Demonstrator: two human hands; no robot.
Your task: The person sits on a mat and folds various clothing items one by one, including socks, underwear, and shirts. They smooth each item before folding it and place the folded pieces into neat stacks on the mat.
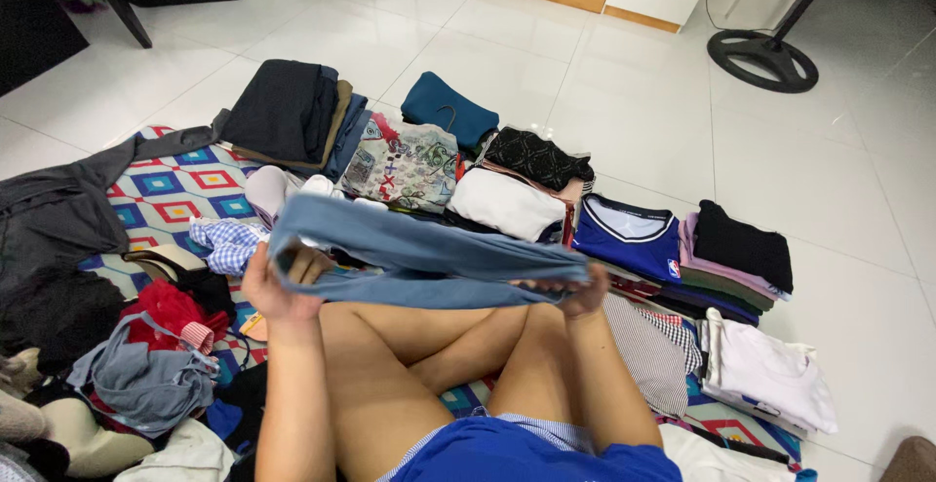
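Note:
I sit cross-legged on a patterned mat [175, 185] and hold a light blue garment [419, 258] stretched flat between both hands above my knees. My left hand [278, 282] grips its left end, with a brown lining showing at the fold. My right hand [575, 292] pinches its right end. Beyond the garment lie folded stacks: a patterned grey shirt [400, 165], a white one [507, 204], and a blue jersey [629, 238].
Dark folded trousers [283, 112] and a teal piece [448, 112] lie at the back. A loose heap of unfolded clothes [146, 365] fills the left. Folded white shirts [770, 370] and a dark stack [741, 248] lie right. A fan base [762, 58] stands on white tiles.

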